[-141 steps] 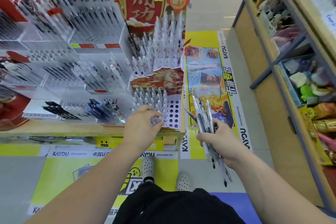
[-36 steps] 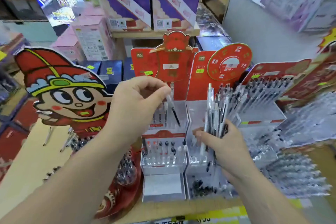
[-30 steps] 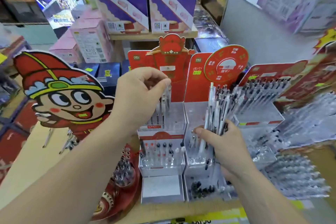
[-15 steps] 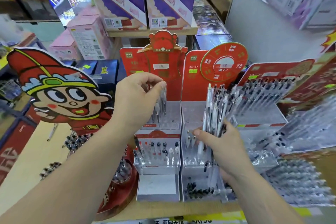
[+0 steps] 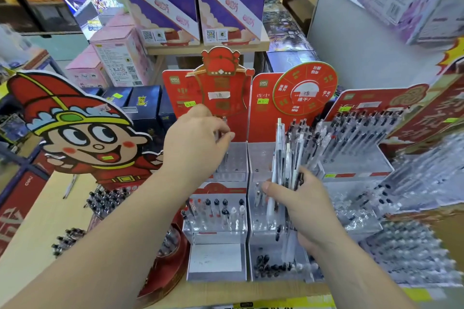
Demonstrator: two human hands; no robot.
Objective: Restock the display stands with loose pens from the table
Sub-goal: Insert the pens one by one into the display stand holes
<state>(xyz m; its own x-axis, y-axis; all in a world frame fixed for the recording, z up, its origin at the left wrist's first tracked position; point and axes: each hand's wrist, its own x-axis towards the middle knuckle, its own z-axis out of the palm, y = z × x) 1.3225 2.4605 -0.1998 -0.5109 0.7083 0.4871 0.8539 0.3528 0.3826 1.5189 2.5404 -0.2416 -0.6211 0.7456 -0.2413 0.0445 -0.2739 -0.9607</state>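
Note:
My right hand grips a bundle of clear pens upright in front of the right red-backed stand. My left hand pinches a single pen over the top tier of the left stand, where a few pens stand in holes. That stand's lower tier holds several pens with red and black caps. The right stand's bottom tray holds black-tipped pens.
A cartoon cardboard figure stands at the left, with pens in a round red holder below it. Crowded clear pen racks fill the right. Purple boxes sit on a shelf behind. The wooden table edge runs in front.
I have turned from the earlier stand to this one. Over the last second my left hand lowered its single pen toward the left stand's top tier; my right hand kept the bundle.

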